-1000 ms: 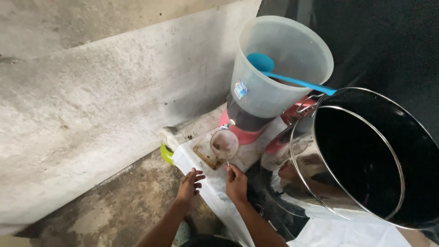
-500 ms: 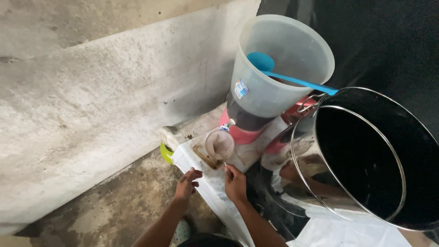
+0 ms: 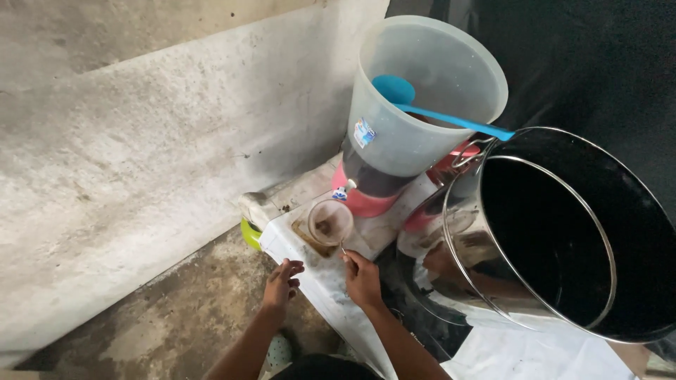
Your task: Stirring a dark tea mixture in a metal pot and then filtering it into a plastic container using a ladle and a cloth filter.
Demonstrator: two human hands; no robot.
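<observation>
A clear plastic cup (image 3: 330,221) stands on a white stained surface (image 3: 310,266) under the small tap (image 3: 343,190) of a translucent dispenser bucket (image 3: 422,98) with a pink base. My right hand (image 3: 362,277) rests just below the cup, its fingertips pinching something thin beside the cup's rim; what it is cannot be made out. My left hand (image 3: 283,281) hovers to the left of the surface's edge with its fingers loosely curled and nothing in it. A blue ladle (image 3: 436,112) lies inside the bucket.
A large shiny steel pot (image 3: 563,232) with a dark inside stands at the right, close to my right arm. A grey concrete wall (image 3: 141,141) rises at the left above a rough concrete floor (image 3: 190,309). A green object (image 3: 249,233) peeks out at the surface's left corner.
Both hands have stayed near the cup, shifting only slightly. My right hand's fingers have come up closer to the cup's rim.
</observation>
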